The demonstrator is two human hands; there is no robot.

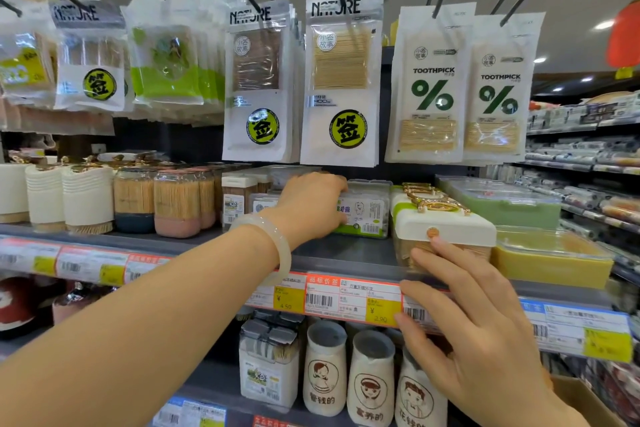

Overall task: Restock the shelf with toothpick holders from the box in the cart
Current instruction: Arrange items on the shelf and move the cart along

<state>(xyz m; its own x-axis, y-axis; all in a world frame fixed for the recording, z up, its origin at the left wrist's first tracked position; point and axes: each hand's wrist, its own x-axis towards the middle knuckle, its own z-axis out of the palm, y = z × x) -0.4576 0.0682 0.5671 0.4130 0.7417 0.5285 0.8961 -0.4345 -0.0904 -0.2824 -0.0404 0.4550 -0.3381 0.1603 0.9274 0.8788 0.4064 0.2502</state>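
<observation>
Head view: left hand (pixel 313 206) reaches onto shelf (pixel 343 258), fingers curled round green-labelled clear box (pixel 367 215). Right hand (pixel 464 319), fingers straight and slightly spread, fingertips press front of white-lidded holder (pixel 446 227) at shelf's front edge. Toothpick packs (pixel 341 80) hang above.

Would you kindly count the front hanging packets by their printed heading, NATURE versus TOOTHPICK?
NATURE packets: 3
TOOTHPICK packets: 2
Total: 5
</observation>
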